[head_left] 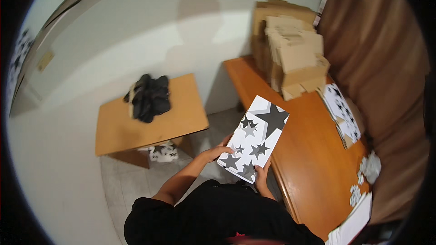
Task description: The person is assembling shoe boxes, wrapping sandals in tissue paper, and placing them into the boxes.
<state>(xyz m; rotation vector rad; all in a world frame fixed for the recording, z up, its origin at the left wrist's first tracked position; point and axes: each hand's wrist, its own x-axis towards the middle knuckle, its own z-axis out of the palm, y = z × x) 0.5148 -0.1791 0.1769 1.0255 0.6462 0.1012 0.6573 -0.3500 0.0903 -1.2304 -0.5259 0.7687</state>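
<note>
Holding a flat star-printed box (254, 138) in both hands, I see my left hand (217, 152) gripping its left edge and my right hand (261, 174) pinching its near corner. It hangs tilted beside the long table (309, 163), where cartons (293, 54) stand stacked.

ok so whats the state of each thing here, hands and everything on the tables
star-print sheet: flat, lifted off the tables, held at its near end
left hand: gripping the sheet's near left edge
right hand: gripping the sheet's near corner
black bundle: heaped on the small table
cardboard boxes: stacked at the far end of the long table
stack of star-print sheets: lying on the long table
</note>
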